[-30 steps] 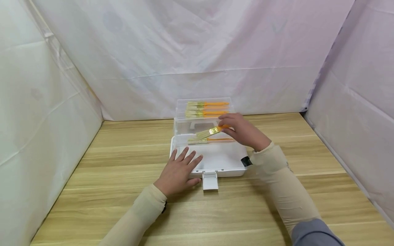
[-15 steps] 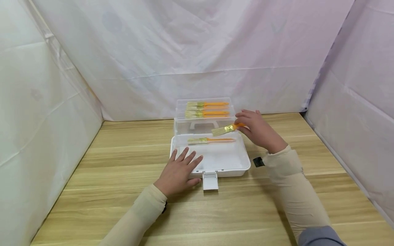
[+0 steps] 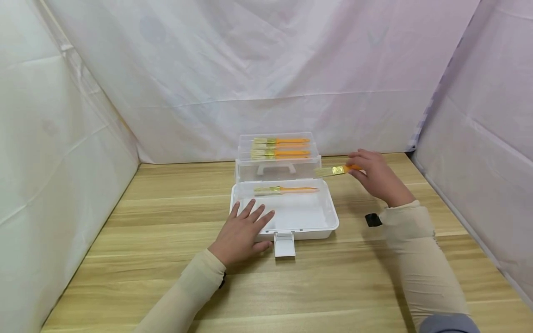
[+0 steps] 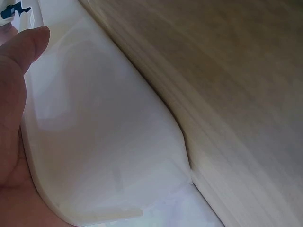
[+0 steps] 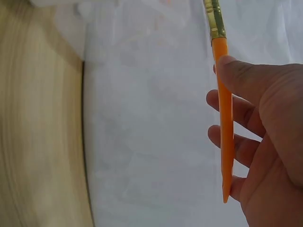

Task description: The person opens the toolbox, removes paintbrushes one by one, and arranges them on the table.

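A paintbrush (image 3: pixel 336 171) with an orange handle, gold ferrule and pale bristles is pinched in my right hand (image 3: pixel 376 178), above the table to the right of the box. In the right wrist view my thumb presses the orange handle (image 5: pixel 223 109) against the fingers. My left hand (image 3: pixel 243 231) lies with spread fingers over the front left rim of the open white box (image 3: pixel 308 208). The left wrist view shows the box's white side wall (image 4: pixel 109 123) beside that hand. Another paintbrush (image 3: pixel 287 190) lies at the back of the box.
Behind the base, the clear lid (image 3: pixel 266 171) with its handle stands opened back, and several orange-handled brushes (image 3: pixel 291 152) show in its upper part. A white latch (image 3: pixel 285 245) hangs down in front. White cloth (image 3: pixel 266 69) closes off the wooden table (image 3: pixel 166 208) at the back and sides.
My right hand has carried the pinched paintbrush rightward, from over the box to beyond its right side. The left hand and the box have stayed in place.
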Available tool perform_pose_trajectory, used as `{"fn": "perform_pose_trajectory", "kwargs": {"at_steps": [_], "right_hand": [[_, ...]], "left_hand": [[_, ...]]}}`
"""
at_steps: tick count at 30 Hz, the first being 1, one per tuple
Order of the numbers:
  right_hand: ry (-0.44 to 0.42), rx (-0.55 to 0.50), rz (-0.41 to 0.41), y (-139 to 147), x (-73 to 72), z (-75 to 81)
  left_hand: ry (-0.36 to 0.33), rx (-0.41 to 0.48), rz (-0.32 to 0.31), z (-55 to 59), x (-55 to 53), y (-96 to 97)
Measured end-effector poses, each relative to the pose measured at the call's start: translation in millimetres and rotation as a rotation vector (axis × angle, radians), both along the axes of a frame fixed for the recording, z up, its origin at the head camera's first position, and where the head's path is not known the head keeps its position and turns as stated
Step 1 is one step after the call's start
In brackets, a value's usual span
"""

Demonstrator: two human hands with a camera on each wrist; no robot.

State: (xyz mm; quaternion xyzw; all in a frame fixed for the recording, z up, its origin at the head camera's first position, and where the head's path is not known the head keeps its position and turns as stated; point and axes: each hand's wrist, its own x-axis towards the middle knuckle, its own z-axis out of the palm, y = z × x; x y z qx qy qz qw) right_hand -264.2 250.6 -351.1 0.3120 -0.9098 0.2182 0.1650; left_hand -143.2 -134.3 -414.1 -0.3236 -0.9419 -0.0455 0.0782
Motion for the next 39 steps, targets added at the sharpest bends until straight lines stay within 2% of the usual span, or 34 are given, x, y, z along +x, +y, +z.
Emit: {"fn": "perform_pose_trajectory", "kwargs": {"at_steps": [3,6,13,21,25,30,39], "right_hand": [[0.02,-0.002,0.002,8.6,-5.4,-6.3],[0.002,0.011,-0.008,17.0,-12.8,-14.3],[-0.144,0.064,-0.074,37.0,-34.5,-41.8],[-0.219,0.133,-0.093,53.0,-57.9,-66.5],[-0.247,0.138,-0.082,57.2,-71.2,-75.0],[-0.308,0.12,-0.106,63.9,-87.3,-82.2],[-0.347,0.1,-0.168,77.3,-96.7,-92.4]], "left_hand": [[0.0,0.0,0.0,-0.2,-0.3,0.1],[-0.001,-0.002,0.001,-0.9,-0.6,0.1],[-0.003,-0.01,0.002,-1.6,-0.3,-1.0],[0.005,-0.014,-0.006,-0.8,-0.5,-0.6],[0.008,-0.021,0.009,-2.2,0.3,-3.8],[0.025,-0.018,0.012,-2.0,-0.3,-6.1],[-0.014,-0.016,-0.011,-0.7,-0.8,-0.6]]}}
